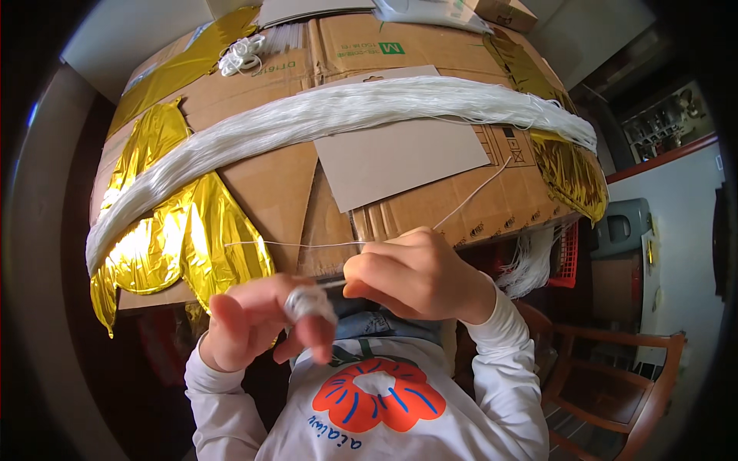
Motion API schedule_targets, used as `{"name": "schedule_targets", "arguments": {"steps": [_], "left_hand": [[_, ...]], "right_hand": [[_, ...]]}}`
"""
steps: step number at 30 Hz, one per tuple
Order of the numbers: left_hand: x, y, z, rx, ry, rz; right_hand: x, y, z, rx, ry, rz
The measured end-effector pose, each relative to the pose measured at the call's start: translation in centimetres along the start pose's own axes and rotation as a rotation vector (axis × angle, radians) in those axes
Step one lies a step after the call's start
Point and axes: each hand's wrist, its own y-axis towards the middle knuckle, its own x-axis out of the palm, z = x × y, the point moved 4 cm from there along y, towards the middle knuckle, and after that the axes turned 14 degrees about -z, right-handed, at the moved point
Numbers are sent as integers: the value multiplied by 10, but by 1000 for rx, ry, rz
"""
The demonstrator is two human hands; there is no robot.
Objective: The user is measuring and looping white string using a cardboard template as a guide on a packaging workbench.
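Observation:
Thin white string is wound several times round the fingers of my left hand, which is slightly blurred with its thumb raised. My right hand is closed in a pinch on the same string, just right of the left hand. One strand runs left from the pinch over a gold foil piece; another slants up right over the box. Beyond both hands, a long thick hank of white string arches across the cardboard box. A grey card lies partly beneath the hank.
Crinkled gold foil balloons lie on the box's left side, with more gold foil at its right. Small white string loops rest at the back left. Below the right edge are loose white strands, a red basket and a wooden chair.

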Motion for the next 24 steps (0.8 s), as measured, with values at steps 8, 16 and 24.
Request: {"name": "schedule_targets", "arguments": {"steps": [8,16,24], "left_hand": [[-6,4,-4,-288,91,106],[1,13,0,-429,501,-127],[-1,5,2,-58,-141,53]], "right_hand": [[9,-5,-22,40,-174,-54],[-20,4,-3,2,40,-25],[6,-6,-1,23,119,63]]}}
